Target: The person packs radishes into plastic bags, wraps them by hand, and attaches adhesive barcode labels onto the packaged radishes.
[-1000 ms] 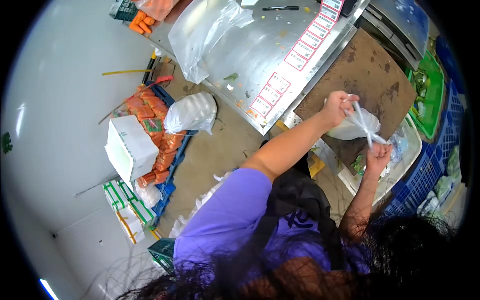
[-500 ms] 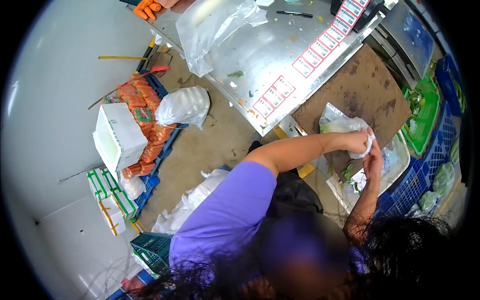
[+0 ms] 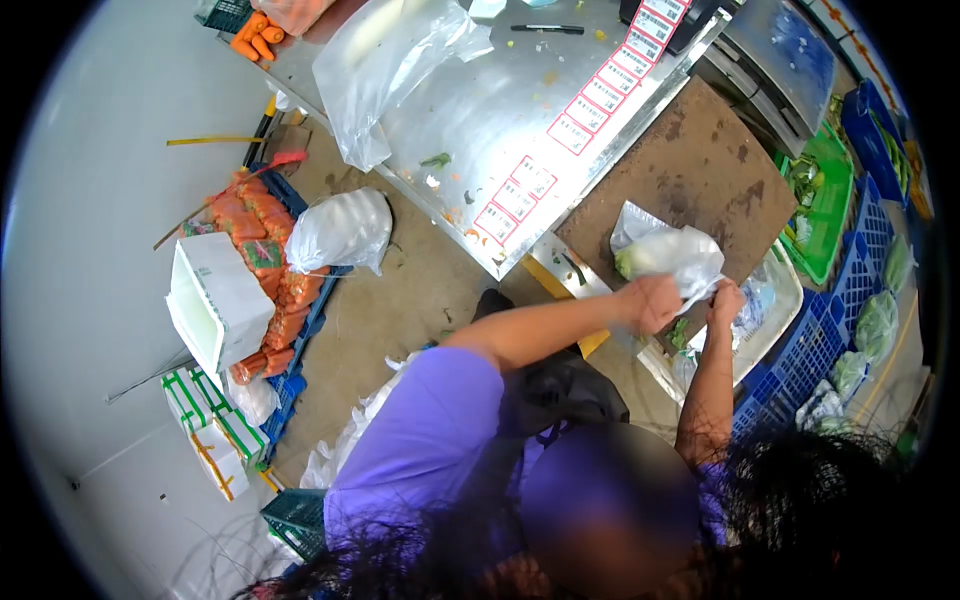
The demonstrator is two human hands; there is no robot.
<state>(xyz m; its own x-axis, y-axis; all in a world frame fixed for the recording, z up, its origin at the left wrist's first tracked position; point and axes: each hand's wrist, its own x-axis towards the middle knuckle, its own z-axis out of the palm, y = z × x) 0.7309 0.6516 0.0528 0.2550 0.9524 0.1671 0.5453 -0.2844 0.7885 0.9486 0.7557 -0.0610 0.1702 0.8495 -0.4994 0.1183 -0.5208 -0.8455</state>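
A clear plastic bag (image 3: 682, 255) with something pale and green inside lies at the near edge of a stained brown board (image 3: 690, 170). My left hand (image 3: 650, 303) is closed at the bag's near end, its fingers a little blurred. Closed on a twisted end of the same bag, my right hand (image 3: 727, 300) sits just to the right. A short stretch of plastic shows between the two hands. What exactly is in the bag is hard to make out through the plastic.
A metal table (image 3: 460, 150) carries a strip of labels (image 3: 600, 95), a black pen (image 3: 547, 29) and a large plastic bag (image 3: 375, 75). Right of me are a white bin (image 3: 785, 310), a green crate (image 3: 830, 215) and blue crates (image 3: 785, 370). Bagged carrots (image 3: 285, 330) fill a pallet at left.
My hands have moved apart and nearer to me; the left one has gone left. The bag's neck is now pulled toward me. The whole view has shifted slightly.
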